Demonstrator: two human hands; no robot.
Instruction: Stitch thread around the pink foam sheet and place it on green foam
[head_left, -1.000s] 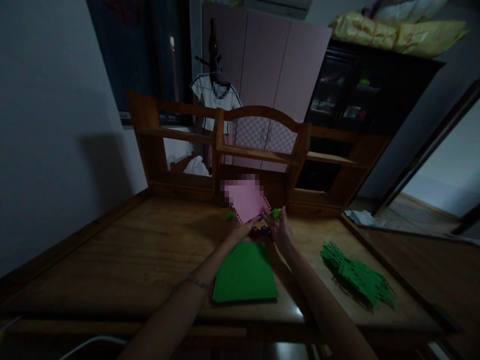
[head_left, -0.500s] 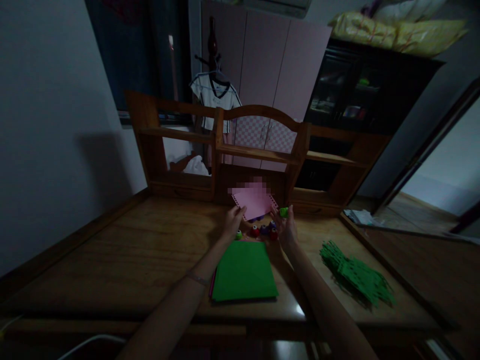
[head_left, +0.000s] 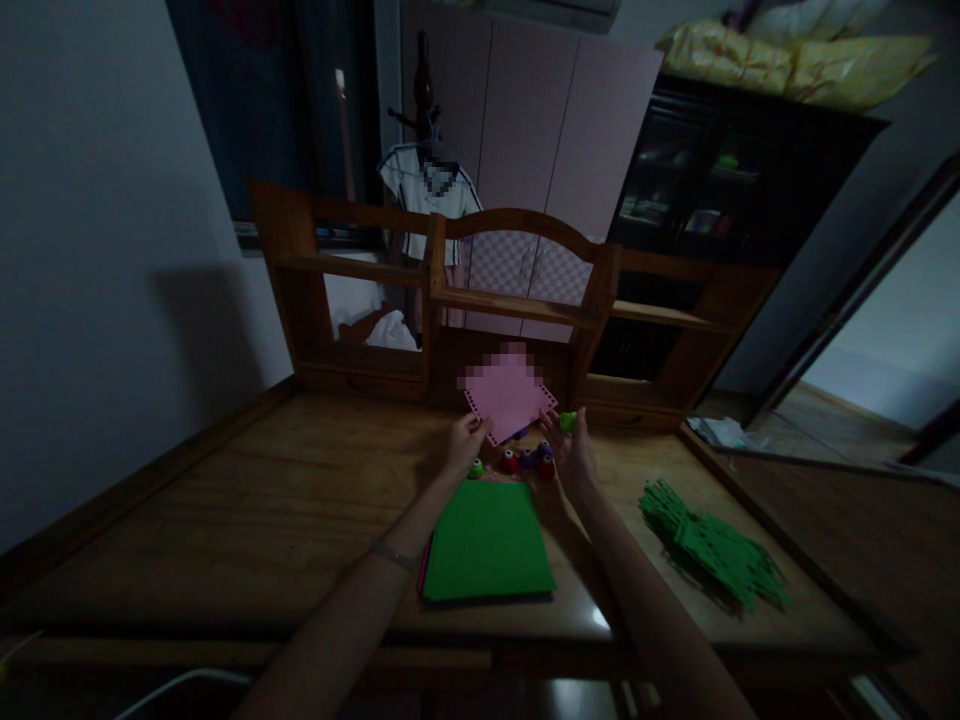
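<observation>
A pink paper sheet (head_left: 508, 400) with a punched edge is held up over the desk between both hands. My left hand (head_left: 466, 448) pinches its lower left edge. My right hand (head_left: 571, 455) holds a small green punch (head_left: 568, 421) at the sheet's right corner. Below the sheet, several small punches sit on the desk: a green one (head_left: 476, 468), a red one (head_left: 510, 461) and a purple one (head_left: 529, 459). A stack of green paper (head_left: 489, 541) lies nearer to me.
A pile of cut green paper strips (head_left: 709, 548) lies at the right of the wooden desk (head_left: 247, 510). A wooden shelf unit (head_left: 517, 300) stands at the desk's back. Behind are a pink wardrobe, a dark cabinet and a hanging shirt.
The pink sheet has risen off the desk and turned slightly. My left hand shifted from under the sheet to its left edge, which uncovered the small punches on the desk.
</observation>
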